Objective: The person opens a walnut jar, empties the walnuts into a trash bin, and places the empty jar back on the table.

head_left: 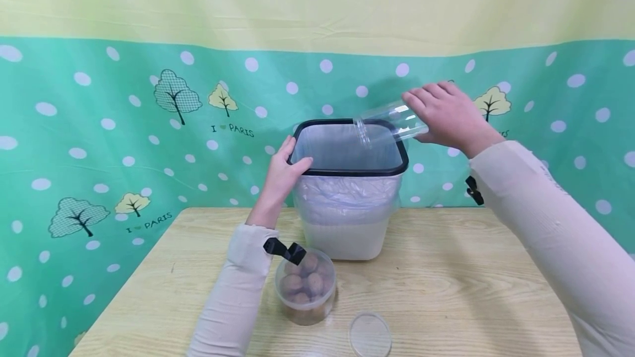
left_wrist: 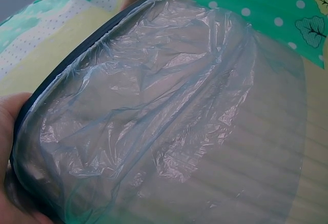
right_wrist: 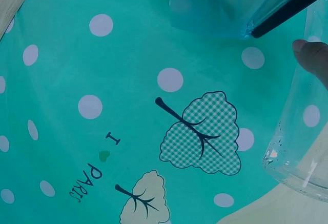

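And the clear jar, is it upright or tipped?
Tipped: the right hand holds the clear jar sideways, its mouth toward the bin.

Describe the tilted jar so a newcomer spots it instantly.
Find the black-rimmed trash bin. Over its right side, the right hand grips a clear, tilted jar. Unlike the tub of brown balls, it is held aloft, nothing visible inside.

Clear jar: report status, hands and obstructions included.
Right hand grips clear jar, tilted over bin. Left hand holds bin's black rim. Nothing visibly in the way.

The wood-grain table (head_left: 446,296) bears a lined bin (head_left: 343,240), a filled tub (head_left: 308,313) and a clear disc (head_left: 370,336).
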`<state>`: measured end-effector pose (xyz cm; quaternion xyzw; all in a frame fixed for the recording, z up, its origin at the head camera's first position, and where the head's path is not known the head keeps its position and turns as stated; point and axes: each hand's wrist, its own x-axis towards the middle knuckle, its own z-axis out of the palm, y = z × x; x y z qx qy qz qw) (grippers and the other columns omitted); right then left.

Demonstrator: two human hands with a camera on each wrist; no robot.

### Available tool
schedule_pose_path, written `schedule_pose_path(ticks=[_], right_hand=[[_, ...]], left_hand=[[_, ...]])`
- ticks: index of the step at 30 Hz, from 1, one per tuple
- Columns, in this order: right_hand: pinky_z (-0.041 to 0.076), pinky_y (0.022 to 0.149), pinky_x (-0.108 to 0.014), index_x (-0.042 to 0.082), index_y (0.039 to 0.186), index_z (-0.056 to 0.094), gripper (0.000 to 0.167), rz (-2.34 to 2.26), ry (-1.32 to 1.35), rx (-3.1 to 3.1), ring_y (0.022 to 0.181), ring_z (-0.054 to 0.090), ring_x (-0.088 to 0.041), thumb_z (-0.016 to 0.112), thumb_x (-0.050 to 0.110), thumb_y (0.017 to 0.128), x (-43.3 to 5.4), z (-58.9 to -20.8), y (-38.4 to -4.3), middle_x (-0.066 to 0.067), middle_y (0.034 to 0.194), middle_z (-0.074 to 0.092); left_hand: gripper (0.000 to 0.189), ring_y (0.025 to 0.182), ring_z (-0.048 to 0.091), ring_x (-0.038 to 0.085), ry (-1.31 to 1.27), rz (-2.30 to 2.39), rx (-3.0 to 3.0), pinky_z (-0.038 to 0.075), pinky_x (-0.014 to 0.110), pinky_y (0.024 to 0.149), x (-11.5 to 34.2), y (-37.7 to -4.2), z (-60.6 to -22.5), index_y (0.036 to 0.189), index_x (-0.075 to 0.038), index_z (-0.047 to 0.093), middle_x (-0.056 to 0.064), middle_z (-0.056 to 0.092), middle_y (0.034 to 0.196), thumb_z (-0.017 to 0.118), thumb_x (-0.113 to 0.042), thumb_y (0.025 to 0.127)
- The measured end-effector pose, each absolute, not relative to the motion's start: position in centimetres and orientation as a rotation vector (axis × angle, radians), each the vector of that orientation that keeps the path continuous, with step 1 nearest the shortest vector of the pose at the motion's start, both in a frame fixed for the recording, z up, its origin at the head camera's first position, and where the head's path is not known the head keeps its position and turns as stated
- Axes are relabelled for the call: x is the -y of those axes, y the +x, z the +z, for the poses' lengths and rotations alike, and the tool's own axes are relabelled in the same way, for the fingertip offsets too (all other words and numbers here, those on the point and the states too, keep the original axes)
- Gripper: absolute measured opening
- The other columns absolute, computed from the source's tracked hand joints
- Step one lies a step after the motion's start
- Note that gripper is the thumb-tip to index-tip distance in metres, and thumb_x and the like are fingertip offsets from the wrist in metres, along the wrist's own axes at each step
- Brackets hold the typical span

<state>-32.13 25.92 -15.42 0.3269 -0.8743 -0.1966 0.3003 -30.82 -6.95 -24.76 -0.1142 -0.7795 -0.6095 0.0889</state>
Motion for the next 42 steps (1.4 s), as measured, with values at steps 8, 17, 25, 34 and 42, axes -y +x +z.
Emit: schedule_pose_path(ticks=[8,17,25,34,42], right_hand=[[0.036,0.100,-0.053,-0.004,0.133,0.041,0.085,-0.525,0.873,2.316,0.116,0.046,-0.041,0.084,0.028,0.067,-25.88,-15.42,-32.10,-0.024,0.128,0.052],[0.031,0.106,-0.051,-0.002,0.135,0.038,0.088,-0.522,0.850,2.153,0.120,0.043,-0.040,0.087,0.021,0.064,-25.76,-15.64,-32.35,-0.022,0.129,0.050],[0.021,0.113,-0.044,0.002,0.138,0.038,0.085,-0.569,0.924,1.940,0.127,0.040,-0.036,0.083,0.006,0.066,-25.80,-16.05,-32.76,-0.016,0.137,0.047],[0.020,0.114,-0.045,0.004,0.141,0.034,0.091,-0.583,0.886,1.970,0.131,0.035,-0.034,0.084,0.005,0.064,-26.00,-15.94,-32.35,-0.015,0.141,0.043],[0.022,0.112,-0.047,0.002,0.140,0.034,0.093,-0.402,0.800,2.114,0.128,0.036,-0.037,0.086,0.019,0.065,-26.36,-16.24,-32.33,-0.019,0.138,0.043]], left_hand=[[0.073,0.144,0.008,0.015,-0.345,-1.814,2.313,0.014,0.032,0.115,6.97,-30.81,-24.80,0.147,-0.001,0.023,0.005,0.015,0.157,0.059,-0.019,0.086],[0.072,0.144,0.008,0.014,-0.337,-1.816,2.318,0.013,0.032,0.115,6.97,-30.83,-24.81,0.148,-0.003,0.022,0.002,0.015,0.157,0.059,-0.019,0.087],[0.073,0.144,0.009,0.014,-0.359,-1.806,2.301,0.015,0.031,0.115,6.84,-30.87,-24.73,0.147,-0.001,0.023,0.006,0.016,0.157,0.060,-0.020,0.086],[0.073,0.144,0.008,0.014,-0.360,-1.804,2.316,0.014,0.033,0.115,6.79,-30.88,-24.71,0.148,-0.003,0.023,0.005,0.015,0.157,0.059,-0.019,0.087],[0.072,0.144,0.008,0.014,-0.348,-1.824,2.317,0.014,0.033,0.115,6.82,-30.78,-24.60,0.148,-0.003,0.022,0.004,0.015,0.158,0.058,-0.018,0.088]])
